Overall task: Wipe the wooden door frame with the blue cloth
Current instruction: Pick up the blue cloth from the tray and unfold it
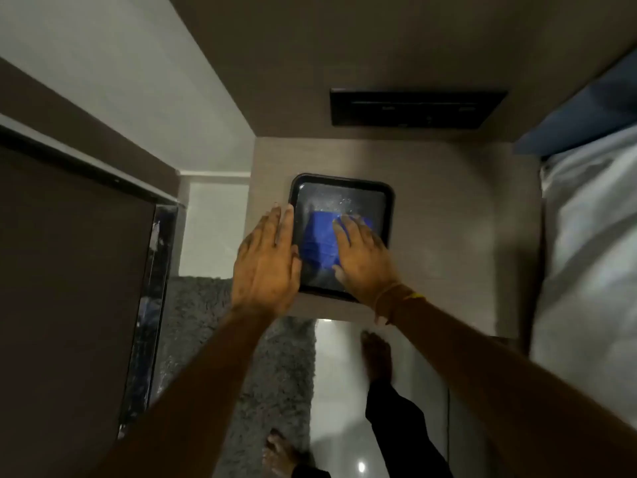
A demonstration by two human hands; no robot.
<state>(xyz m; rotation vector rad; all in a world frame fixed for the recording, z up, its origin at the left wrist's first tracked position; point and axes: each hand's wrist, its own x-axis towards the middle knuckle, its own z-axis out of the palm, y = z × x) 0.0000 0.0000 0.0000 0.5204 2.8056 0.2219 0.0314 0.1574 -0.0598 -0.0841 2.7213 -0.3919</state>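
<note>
Two hands work over the tray (388, 215), a dark rounded rectangle with a speckled bottom, on a grey wood-grain surface (458, 236). My right hand (362, 257) lies flat, fingers spread, on the folded blue cloth (317, 243) inside the tray. My left hand (267, 260) hovers open at the tray's left edge. Right of the tray the surface is bare. I read no writing.

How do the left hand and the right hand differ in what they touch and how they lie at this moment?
The right hand lies flat on the blue cloth inside the black tray; the left hand is at the tray's left rim, off the cloth. The right wrist wears a thread band; the left wrist is bare. Both are bare, fingers extended and pointing away from the person, over the bedside cabinet.
</note>
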